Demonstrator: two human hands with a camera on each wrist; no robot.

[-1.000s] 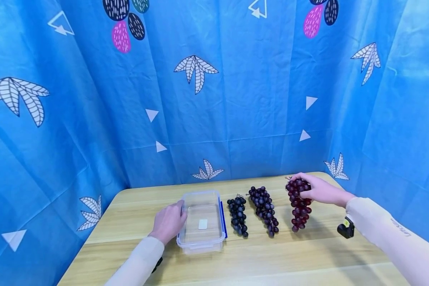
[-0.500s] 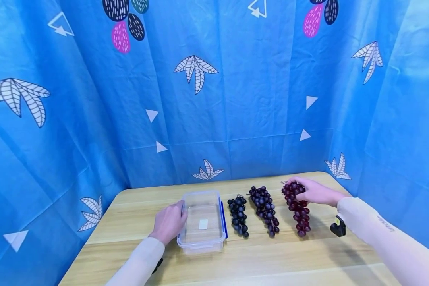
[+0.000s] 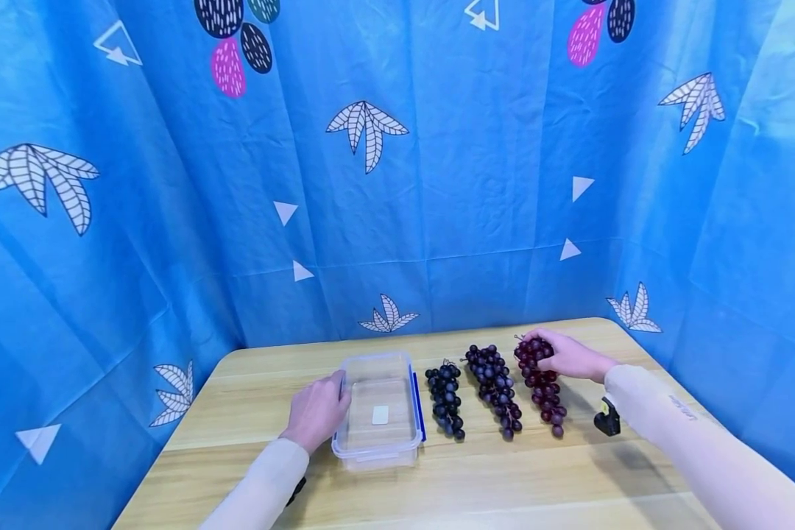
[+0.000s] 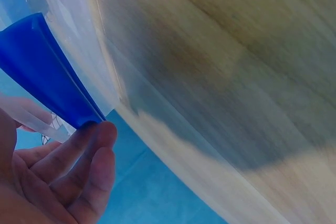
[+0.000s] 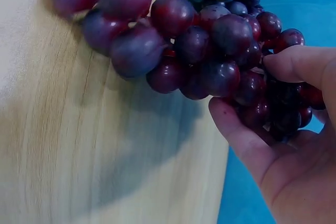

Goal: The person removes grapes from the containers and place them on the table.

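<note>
My left hand (image 3: 316, 412) grips the left side of a clear plastic food container (image 3: 377, 450). In the left wrist view, its fingertips lie against the container's raised blue latch (image 4: 47, 72). A bunch of red grapes (image 3: 547, 397) is in my right hand (image 3: 572, 358), with thumb and fingers around its upper end. The right wrist view has the thumb and a finger on either side of those grapes; the other fingers are partly hidden. Whether the bunch's lower end touches the table, I cannot tell. Just left of it lies a dark purple grape bunch (image 3: 494, 383).
A smaller blackish grape bunch (image 3: 444, 401) lies between the container and the purple bunch. All stand on a light wooden table (image 3: 503, 486). Blue patterned curtain (image 3: 437, 184) hangs behind the table and along both sides.
My right hand has carried the red grapes left and slightly down, closer to the purple bunch. The left hand and the container have stayed in place.
</note>
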